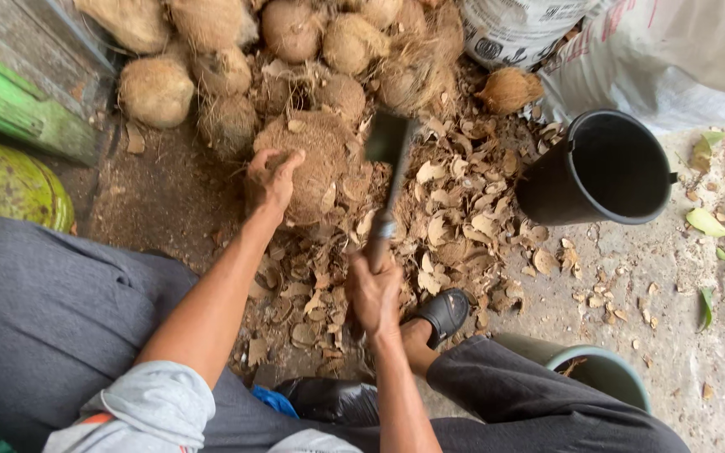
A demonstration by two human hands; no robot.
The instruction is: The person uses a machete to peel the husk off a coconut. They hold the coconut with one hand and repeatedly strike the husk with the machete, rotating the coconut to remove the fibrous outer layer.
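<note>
My left hand (pixel 270 179) rests on the left side of a brown husked coconut (pixel 315 159) lying on the ground, steadying it. My right hand (pixel 373 294) grips the wooden handle of a cleaver (pixel 386 168). Its broad dark blade is over the coconut's right side; whether it touches the shell is unclear. Dry shell chips (pixel 455 218) lie scattered around the coconut and under the blade.
A heap of husked coconuts (pixel 237 59) fills the back. A black bucket (pixel 602 168) stands right, a grey-green tub (pixel 602 369) sits near my right leg. White sacks (pixel 631 42) lie behind. A green drum (pixel 6 180) and green plank (pixel 10 105) are left. My sandalled foot (pixel 440 317) is below the chips.
</note>
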